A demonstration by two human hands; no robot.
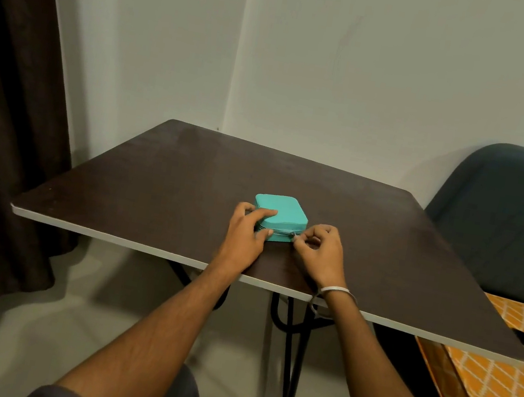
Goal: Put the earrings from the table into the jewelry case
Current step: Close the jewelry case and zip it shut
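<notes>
From the head view, the teal jewelry case (280, 216) sits shut near the middle of the table (152, 188), left hand (247, 227) braced over its lid and near side, right hand (318, 248) pinching the zipper pull (292, 235), no earrings visible, so whether they're packed can't be told.

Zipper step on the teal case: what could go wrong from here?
The jewelry case is held only by the left hand at one end, so the right hand's tug on the zipper pull may slide it. No earrings show on the table, so I cannot tell whether they are inside.
</notes>
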